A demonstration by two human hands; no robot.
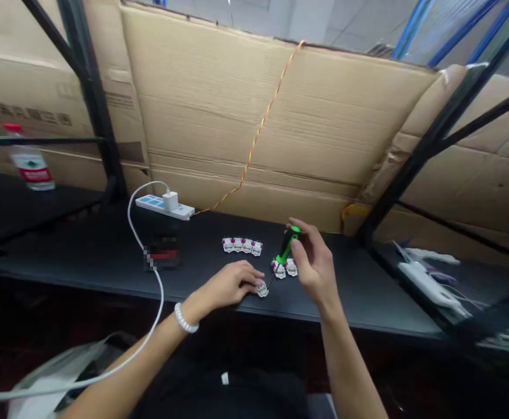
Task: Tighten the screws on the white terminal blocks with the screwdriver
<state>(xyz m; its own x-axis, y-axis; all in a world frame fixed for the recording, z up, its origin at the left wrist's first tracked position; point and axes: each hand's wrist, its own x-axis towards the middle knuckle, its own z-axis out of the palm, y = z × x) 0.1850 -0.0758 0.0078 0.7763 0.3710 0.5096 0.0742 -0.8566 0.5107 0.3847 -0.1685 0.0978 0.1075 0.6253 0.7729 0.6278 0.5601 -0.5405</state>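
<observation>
My right hand (313, 265) grips a black and green screwdriver (287, 244), held tilted with its tip down at a small white and purple part (279, 270) on the black table (106, 256). A second such part (292, 267) lies right beside it. My left hand (232, 284), with a bead bracelet on the wrist, rests on the table and pinches another white part (262, 288) between its fingertips. A row of several similar white and purple parts (241, 245) lies a little farther back on the table.
A white power strip (163, 206) with a charger and white cable (143, 244) sits at the back left. A red-yellow wire (258, 131) runs up the cardboard wall (280, 116). A bottle (29, 160) stands far left. Black frame posts (416, 157) and another power strip (427, 283) flank the right.
</observation>
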